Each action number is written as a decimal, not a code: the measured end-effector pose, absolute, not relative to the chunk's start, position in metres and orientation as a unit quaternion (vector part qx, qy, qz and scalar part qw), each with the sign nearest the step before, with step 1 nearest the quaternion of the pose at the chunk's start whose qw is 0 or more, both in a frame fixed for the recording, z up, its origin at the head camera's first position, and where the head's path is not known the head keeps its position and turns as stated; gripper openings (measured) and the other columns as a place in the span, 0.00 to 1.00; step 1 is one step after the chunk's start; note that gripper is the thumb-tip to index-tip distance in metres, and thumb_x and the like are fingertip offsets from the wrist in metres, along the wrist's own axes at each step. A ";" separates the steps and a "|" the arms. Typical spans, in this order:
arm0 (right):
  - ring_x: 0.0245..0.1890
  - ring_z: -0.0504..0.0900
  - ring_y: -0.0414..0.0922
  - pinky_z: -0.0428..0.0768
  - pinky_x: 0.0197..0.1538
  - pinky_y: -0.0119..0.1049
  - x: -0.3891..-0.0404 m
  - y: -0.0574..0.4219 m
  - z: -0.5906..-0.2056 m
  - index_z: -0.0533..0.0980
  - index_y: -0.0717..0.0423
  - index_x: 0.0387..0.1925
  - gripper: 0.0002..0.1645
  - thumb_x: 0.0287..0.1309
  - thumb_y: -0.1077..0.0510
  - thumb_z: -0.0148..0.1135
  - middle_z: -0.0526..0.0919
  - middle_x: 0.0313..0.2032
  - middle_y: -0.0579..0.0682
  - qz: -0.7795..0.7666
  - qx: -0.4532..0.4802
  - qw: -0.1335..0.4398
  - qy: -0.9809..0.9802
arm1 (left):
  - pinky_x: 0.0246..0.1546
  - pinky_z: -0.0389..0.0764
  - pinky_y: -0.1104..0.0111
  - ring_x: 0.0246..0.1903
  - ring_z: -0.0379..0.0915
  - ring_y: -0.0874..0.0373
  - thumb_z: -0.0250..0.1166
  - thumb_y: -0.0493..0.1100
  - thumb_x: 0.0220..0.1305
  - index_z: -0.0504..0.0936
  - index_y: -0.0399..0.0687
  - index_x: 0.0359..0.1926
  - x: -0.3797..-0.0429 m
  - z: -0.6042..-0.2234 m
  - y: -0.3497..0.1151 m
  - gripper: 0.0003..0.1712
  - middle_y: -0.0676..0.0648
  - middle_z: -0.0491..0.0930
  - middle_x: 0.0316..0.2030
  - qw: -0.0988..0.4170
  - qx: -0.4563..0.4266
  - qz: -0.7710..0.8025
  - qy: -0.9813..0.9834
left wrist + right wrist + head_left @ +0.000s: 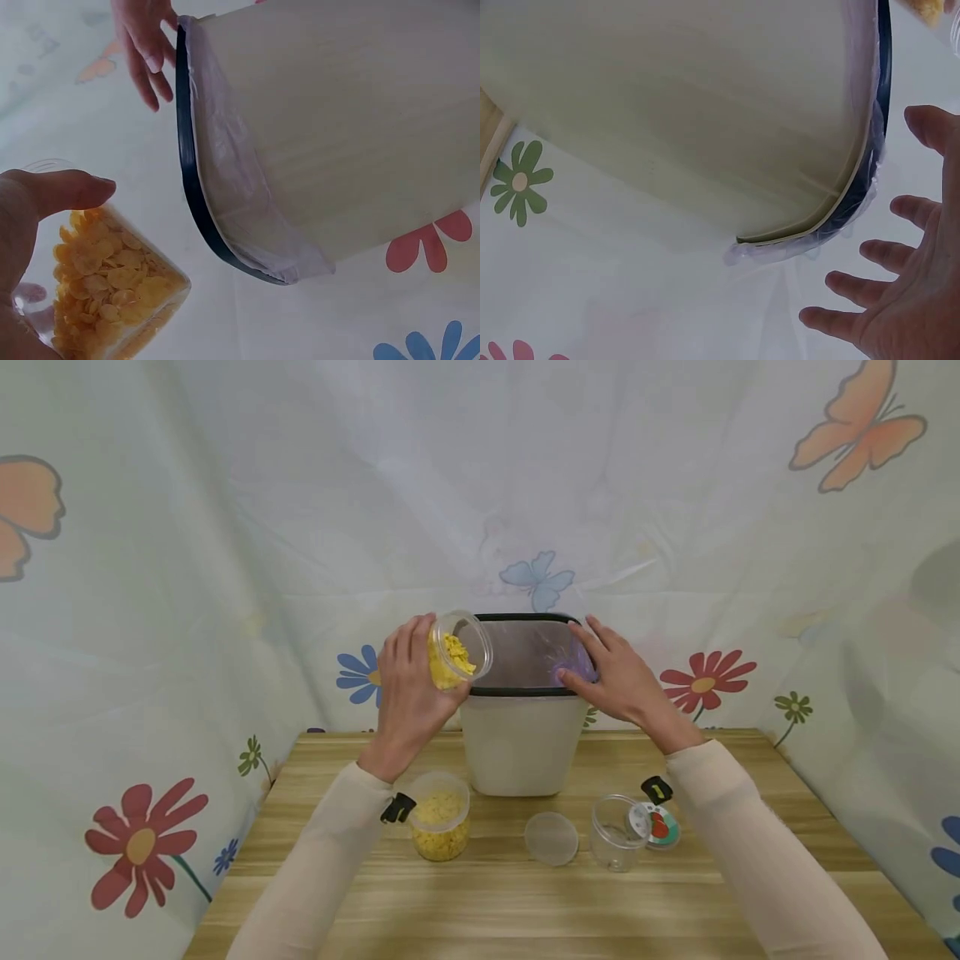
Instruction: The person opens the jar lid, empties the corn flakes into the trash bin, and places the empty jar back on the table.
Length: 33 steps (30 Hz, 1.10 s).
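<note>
My left hand (411,689) grips a clear plastic jar (480,647) part-filled with yellow corn flakes (112,285). The jar is tilted, its mouth toward the left side of a cream trash bin (521,743). A black rim (525,692) tops the bin, and a thin purplish bag (225,165) lines it. On the bin's right side my right hand (618,681) hovers at the rim with its fingers spread. In the right wrist view those fingers look straight and a little apart from the rim.
On the wooden table (480,902) stand a second jar of flakes (440,827) at left and an empty clear jar (617,843) at right. A translucent lid (551,838) lies between them. A lid with a red and green label (663,828) is beside the empty jar. Floral cloth (375,527) hangs behind.
</note>
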State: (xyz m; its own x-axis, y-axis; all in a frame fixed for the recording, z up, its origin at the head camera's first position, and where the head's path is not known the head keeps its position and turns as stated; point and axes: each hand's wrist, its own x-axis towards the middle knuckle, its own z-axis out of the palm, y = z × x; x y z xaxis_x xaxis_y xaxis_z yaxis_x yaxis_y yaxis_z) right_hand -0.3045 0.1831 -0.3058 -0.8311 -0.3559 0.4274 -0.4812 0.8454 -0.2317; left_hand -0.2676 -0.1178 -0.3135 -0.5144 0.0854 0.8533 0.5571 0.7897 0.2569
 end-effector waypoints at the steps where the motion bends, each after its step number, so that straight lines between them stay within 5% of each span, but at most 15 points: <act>1: 0.75 0.51 0.65 0.57 0.70 0.66 -0.306 0.183 -0.305 0.49 0.46 0.78 0.48 0.64 0.37 0.55 0.46 0.78 0.59 0.171 0.220 0.184 -0.943 | 0.65 0.62 0.50 0.61 0.61 0.43 0.80 0.48 0.40 0.61 0.42 0.69 -0.269 -0.312 -0.118 0.56 0.40 0.68 0.63 0.453 -0.193 -0.259 -0.831; 17: 0.72 0.55 0.69 0.58 0.69 0.68 -0.333 0.188 -0.296 0.45 0.50 0.78 0.48 0.68 0.37 0.50 0.44 0.77 0.62 0.171 0.186 0.129 -0.959 | 0.67 0.60 0.49 0.63 0.60 0.43 0.79 0.50 0.43 0.60 0.43 0.70 -0.291 -0.303 -0.118 0.55 0.39 0.66 0.64 0.447 -0.189 -0.233 -0.843; 33: 0.70 0.61 0.66 0.62 0.70 0.61 -0.348 0.183 -0.303 0.52 0.60 0.75 0.39 0.69 0.50 0.47 0.61 0.71 0.68 0.241 0.106 0.099 -0.960 | 0.68 0.59 0.49 0.65 0.59 0.44 0.78 0.52 0.45 0.59 0.43 0.71 -0.304 -0.301 -0.115 0.56 0.40 0.65 0.65 0.428 -0.181 -0.217 -0.858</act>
State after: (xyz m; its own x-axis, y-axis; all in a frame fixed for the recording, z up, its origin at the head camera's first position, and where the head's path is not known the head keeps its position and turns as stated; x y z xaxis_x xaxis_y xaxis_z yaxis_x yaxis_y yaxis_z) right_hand -0.3485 0.1833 -0.3034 -0.9579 -0.1551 0.2416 -0.2510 0.8611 -0.4422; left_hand -0.3039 -0.1155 -0.3006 -0.5676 0.1253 0.8137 0.4963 0.8407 0.2168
